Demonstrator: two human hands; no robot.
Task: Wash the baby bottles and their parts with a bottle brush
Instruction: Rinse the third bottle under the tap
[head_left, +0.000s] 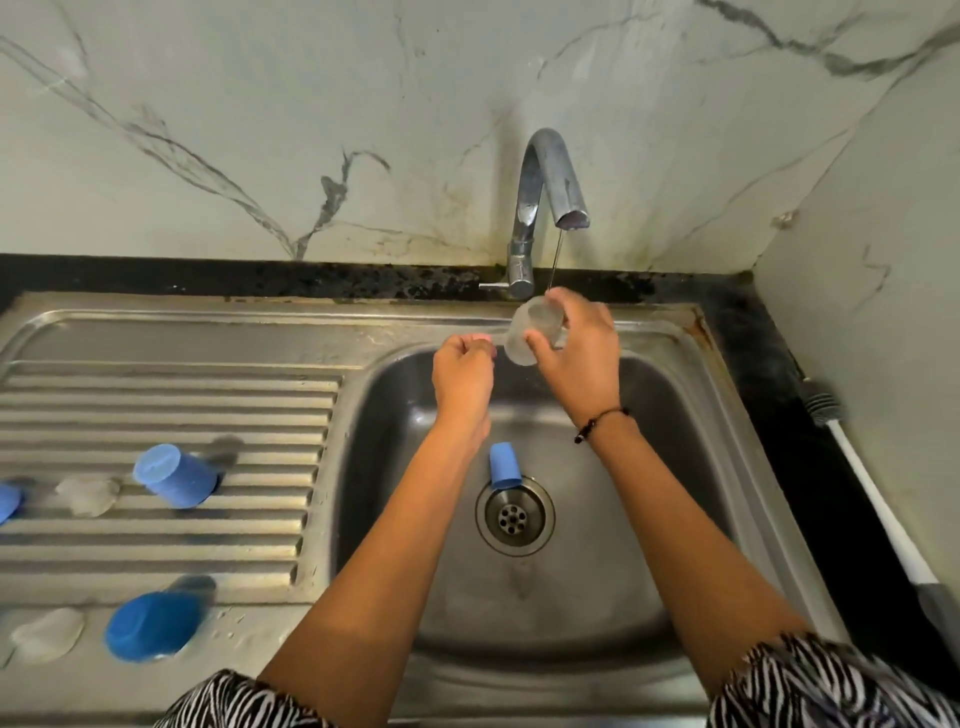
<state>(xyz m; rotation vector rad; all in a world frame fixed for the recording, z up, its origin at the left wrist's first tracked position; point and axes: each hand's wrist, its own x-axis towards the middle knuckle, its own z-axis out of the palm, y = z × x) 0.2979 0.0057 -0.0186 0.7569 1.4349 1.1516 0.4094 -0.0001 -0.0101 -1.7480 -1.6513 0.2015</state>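
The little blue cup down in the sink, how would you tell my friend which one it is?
Look into the steel sink basin, under the two arms. The little blue cup sits right at the top edge of the round drain. The other blue pieces are all out on the ribbed draining board to the left.

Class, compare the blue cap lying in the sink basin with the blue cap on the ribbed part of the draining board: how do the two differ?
The blue cap in the basin lies by the drain; the blue cap on the draining board rests on the ribs, left of the sink. The basin cap looks smaller in the picture; the board cap looks larger. The basin cap's open end faces the drain; the board cap shows its closed top, tilted. Both are blue, and no hand touches either.
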